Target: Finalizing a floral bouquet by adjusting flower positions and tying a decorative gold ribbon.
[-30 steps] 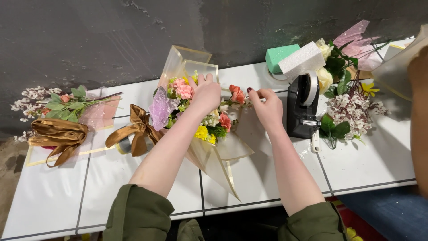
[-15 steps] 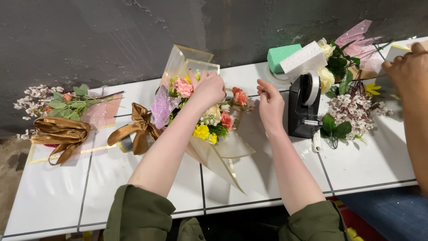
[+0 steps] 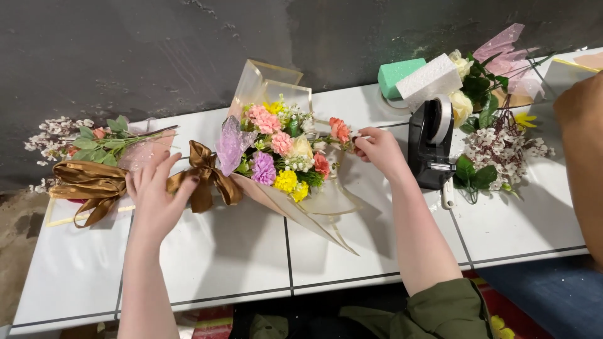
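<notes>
Lying across the middle of the white tiled surface [image 3: 239, 251] is a wrapped bouquet [image 3: 282, 163] of pink, purple, yellow and orange flowers, its clear gold-edged wrapping fanned out toward the dark wall. A brown satin bow [image 3: 204, 176] is tied at its stem end, which points to the person's left.

The left hand [image 3: 154, 198] rests at that stem end, fingers spread and loosely curved; the fingertips touch or nearly touch the bow, though actual contact cannot be confirmed from this angle. It grips nothing firmly.

The right hand [image 3: 377, 150] sits at the flower end of the bouquet, fingers pinched narrowly on a small white sprig beside the orange bloom at the wrapping's edge.

A second bouquet [image 3: 94, 157] with green leaves, pale blossoms and a gold-brown ribbon lies at the far left of the surface, well apart from the right hand and just beside the left.

A black tape dispenser [image 3: 430, 147] stands to the right of the right hand, near but not touching it. Behind it lie a green foam block [image 3: 399, 72] and a white foam block [image 3: 430, 81], touching each other. Loose flowers and greenery [image 3: 496, 125] with pink netting are heaped beside the dispenser.

Another person's arm [image 3: 584, 144] enters at the right edge.
</notes>
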